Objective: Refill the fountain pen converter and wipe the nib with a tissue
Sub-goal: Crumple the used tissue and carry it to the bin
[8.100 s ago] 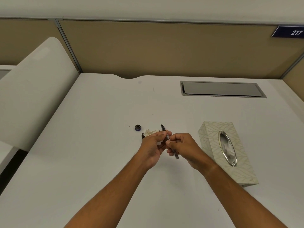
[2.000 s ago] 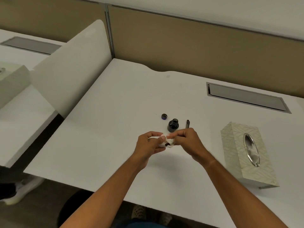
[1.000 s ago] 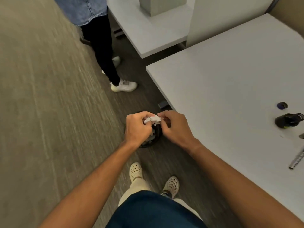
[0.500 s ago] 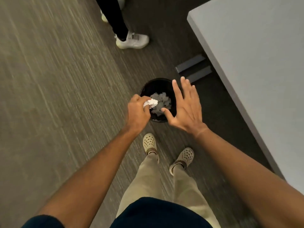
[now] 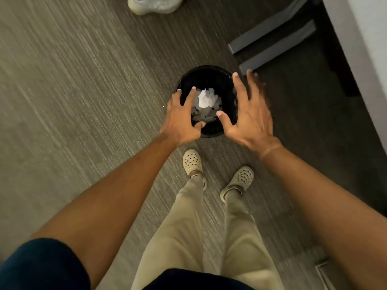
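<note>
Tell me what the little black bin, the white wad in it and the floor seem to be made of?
Bin: dark and matte, perhaps plastic or mesh metal; too dark to tell.
White wad: soft paper tissue, judging by its crumpled folds.
Floor: grey-brown with fine streaked lines, likely low-pile carpet or woven vinyl, dull finish.

The light is dim, warm and even, with no glare. The floor darkens toward the upper right, where shadow pools beside the desk. Motion blur smears the right hand, worst at its fingertips, and streaks the floor's grain. Wide-angle distortion stretches both forearms toward the lower corners. The white tissue looks brightest.
</note>
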The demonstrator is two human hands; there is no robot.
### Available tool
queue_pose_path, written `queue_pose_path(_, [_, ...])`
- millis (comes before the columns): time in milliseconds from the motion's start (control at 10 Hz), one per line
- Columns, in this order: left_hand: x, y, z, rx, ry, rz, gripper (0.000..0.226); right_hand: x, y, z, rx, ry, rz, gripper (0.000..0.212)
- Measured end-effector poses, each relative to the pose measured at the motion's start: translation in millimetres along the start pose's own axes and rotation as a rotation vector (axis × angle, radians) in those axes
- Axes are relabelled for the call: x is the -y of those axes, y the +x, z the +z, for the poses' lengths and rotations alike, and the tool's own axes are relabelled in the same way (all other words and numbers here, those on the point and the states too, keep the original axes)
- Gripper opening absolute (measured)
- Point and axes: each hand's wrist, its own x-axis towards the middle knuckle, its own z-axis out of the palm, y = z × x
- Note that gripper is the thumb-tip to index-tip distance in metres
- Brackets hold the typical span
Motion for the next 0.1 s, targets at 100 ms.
queue_pose_path(100, [3.8, -8.1, -1.5, -0.019, 0.078, 0.046, 0.106, 2.3, 0.5, -1.3, 0.005, 0.004, -0.001, 0.091])
